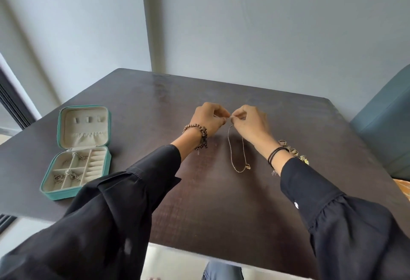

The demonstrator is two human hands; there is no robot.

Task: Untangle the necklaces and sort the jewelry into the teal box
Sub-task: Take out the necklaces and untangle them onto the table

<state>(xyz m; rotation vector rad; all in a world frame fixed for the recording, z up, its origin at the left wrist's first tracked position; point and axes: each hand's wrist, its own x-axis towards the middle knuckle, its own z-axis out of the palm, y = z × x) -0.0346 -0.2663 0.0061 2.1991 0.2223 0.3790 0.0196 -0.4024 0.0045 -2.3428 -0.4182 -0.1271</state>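
Observation:
A thin gold necklace (231, 146) with a small pendant (248, 167) hangs in a loop over the dark table. My left hand (207, 118) and my right hand (249, 124) meet fingertip to fingertip above the table's middle, each pinching the top ends of the chain. The teal box (54, 195) lies open at the left, lid folded back. Its beige compartments hold several chains and small pieces.
Several rings (288, 146) and small jewelry pieces (304, 159) lie on the table just right of my right wrist, partly hidden by it. A teal chair (386, 128) stands past the table's right edge. Grey walls rise behind the table.

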